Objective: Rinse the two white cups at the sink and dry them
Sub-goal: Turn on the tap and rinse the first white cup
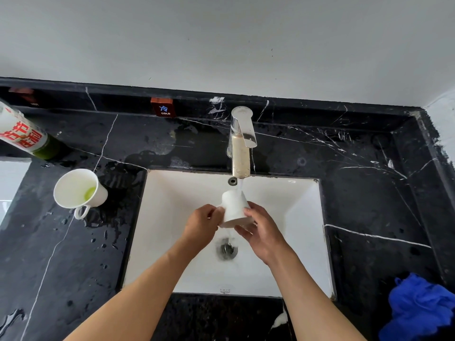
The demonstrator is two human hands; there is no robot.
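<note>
One white cup (234,207) is held upside down over the white sink (295,217), under the water running from the faucet (241,143). My left hand (203,225) grips its left side near the handle, and my right hand (261,230) holds its rim on the right. The second white cup (78,190) stands upright on the black counter to the left of the sink, handle toward me, with a little green liquid at its bottom.
A blue cloth (418,306) lies crumpled on the counter at the lower right. A white and green bottle (24,134) lies at the far left. The black marble counter (369,193) is wet on the left. A drain (226,249) sits below the cup.
</note>
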